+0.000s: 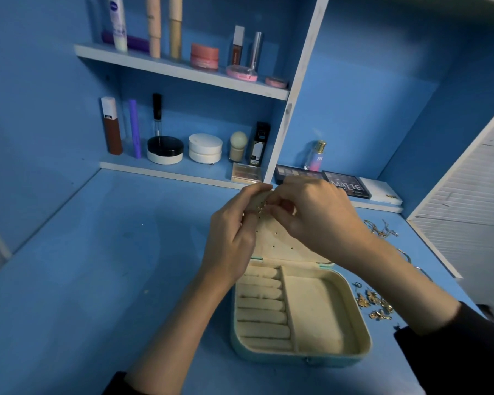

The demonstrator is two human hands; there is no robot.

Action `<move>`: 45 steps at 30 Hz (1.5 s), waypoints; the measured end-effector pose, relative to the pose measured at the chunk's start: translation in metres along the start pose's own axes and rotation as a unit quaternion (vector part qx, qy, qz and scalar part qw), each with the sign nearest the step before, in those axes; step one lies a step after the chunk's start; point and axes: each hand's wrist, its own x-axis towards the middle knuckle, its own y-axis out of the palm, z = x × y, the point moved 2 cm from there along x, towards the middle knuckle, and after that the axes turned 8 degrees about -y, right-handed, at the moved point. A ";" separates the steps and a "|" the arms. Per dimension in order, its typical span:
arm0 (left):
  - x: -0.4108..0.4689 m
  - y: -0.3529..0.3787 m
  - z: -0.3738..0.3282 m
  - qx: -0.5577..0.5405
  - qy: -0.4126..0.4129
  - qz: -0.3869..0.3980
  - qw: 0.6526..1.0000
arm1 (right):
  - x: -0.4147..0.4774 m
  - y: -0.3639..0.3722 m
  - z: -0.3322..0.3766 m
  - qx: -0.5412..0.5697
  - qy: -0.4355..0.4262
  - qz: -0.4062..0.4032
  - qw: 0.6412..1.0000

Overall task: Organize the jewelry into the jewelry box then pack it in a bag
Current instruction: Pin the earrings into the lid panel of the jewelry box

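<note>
Jewelry box [298, 361] open near the surface's right edge: left hand [234, 238] curls its fingers round the perforated lid panel [280, 240]'s top corner; right hand [317, 215] pinches a gold earring [259, 209] against it, loose earrings [375, 305] rightward.

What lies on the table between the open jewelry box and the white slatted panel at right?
In the head view, small gold jewelry pieces lie beside the jewelry box, with chains farther back, near the white slatted panel.

Home vanity nook: blue desk [97, 280], shelves [180, 71] lined with cosmetics [204, 56].
</note>
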 end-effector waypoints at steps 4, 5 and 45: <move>0.000 0.000 -0.001 0.018 0.003 -0.002 1.000 | -0.002 0.001 0.002 -0.013 0.010 -0.058 0.998; 0.000 0.000 0.000 0.027 0.003 -0.004 1.000 | -0.002 0.001 0.003 -0.017 0.014 -0.071 0.997; 0.004 0.000 0.008 0.116 0.039 -0.056 0.991 | -0.107 0.007 -0.124 0.116 0.171 0.126 0.970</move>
